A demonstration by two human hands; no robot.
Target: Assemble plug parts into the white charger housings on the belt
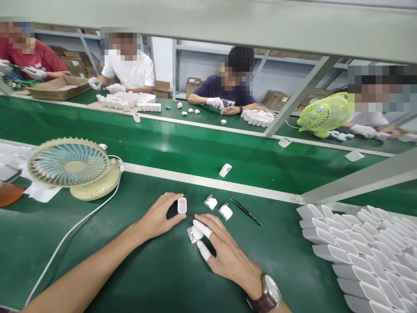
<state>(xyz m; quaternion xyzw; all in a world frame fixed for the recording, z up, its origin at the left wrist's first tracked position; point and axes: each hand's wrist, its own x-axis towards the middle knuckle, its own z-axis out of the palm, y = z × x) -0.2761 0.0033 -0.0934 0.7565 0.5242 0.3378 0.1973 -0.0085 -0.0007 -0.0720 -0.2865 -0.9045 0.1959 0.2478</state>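
Observation:
My left hand [160, 214] pinches a small white plastic housing [182, 206] between thumb and fingers, its hollow opening facing me. Just right of it, my right hand [219, 245], with white finger cots on the thumb and a finger, grips a small white part on a clear-edged plate [195, 234] at the table surface. Beyond that hand lie two similar white parts, one on the left [211, 202] and one on the right [225, 211]. Dark tweezers [245, 211] rest diagonally beside them.
A cream desk fan [74, 167] stands at left, its white cable [70, 232] crossing the green table. Many white housings [368, 256] are stacked at right. Past a pale rail, a white piece [225, 170] lies on the green belt. Several co-workers sit opposite; a metal post [358, 182] slants at right.

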